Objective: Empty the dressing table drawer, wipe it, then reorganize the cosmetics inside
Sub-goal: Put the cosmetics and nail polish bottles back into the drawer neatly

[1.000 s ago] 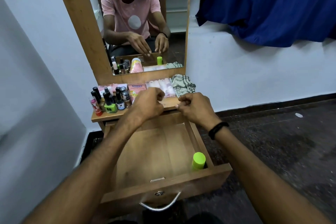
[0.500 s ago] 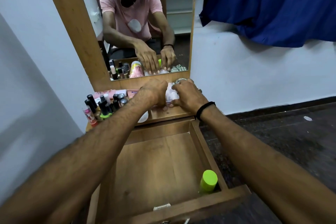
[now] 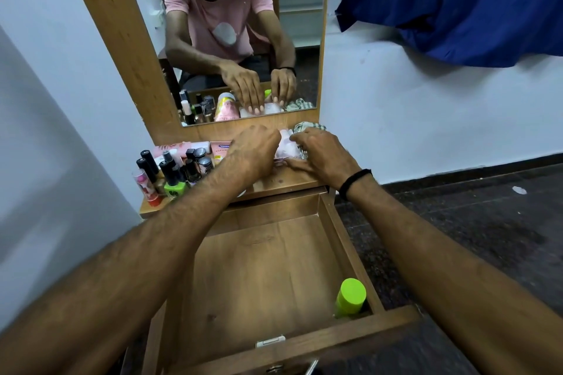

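Leftmost, a cluster of small dark-capped bottles (image 3: 170,170) stands upright at the left edge of the worktop (image 3: 283,183), with pink tubes (image 3: 182,148) lying behind them along the back edge. Toward the middle, the left hand (image 3: 256,149) curls over one side of a white-and-pink pack (image 3: 286,146), and the right hand (image 3: 320,155), with a black band (image 3: 355,181) on its wrist, grips the other side, thumb at the pack's front. So the two hands are close together, both clamped on the pack. Just behind the right hand, a checked cloth (image 3: 304,126) lies in the worktop's back right corner, under the mirror (image 3: 298,24). Below the worktop, the drawer (image 3: 259,277) is pulled out. One green bottle (image 3: 350,295) stands upright in its front right corner. A blue curtain (image 3: 457,0) hangs at upper right.
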